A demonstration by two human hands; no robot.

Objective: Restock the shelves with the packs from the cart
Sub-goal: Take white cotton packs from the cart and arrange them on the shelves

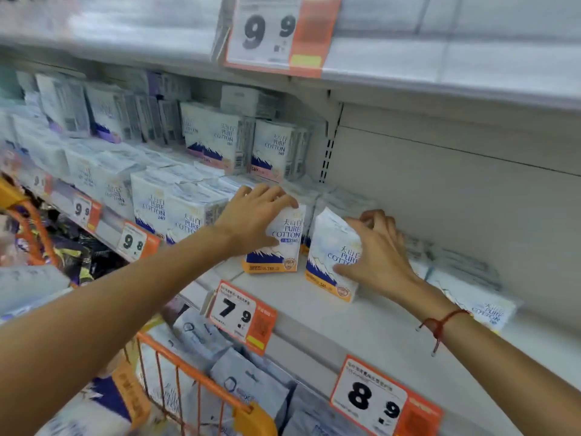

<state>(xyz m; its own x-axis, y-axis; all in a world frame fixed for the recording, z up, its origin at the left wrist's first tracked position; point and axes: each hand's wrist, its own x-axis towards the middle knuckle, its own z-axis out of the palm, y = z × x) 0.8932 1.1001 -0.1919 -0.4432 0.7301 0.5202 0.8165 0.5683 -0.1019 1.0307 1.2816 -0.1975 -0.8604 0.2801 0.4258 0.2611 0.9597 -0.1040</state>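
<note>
Bare forearms, red string bracelet on right wrist

Pale grey back panel; slotted upright; orange price tags clipped along front edges.

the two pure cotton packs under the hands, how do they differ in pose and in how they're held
The left pack stands upright and square to the shelf edge; the right pack leans and is turned slightly. The left hand grips its pack over the top and front; the right hand grips its pack from the right side. The left pack's print shows nearly whole; the right pack's is partly covered. Both are white with a blue mountain and an orange base strip.
</note>
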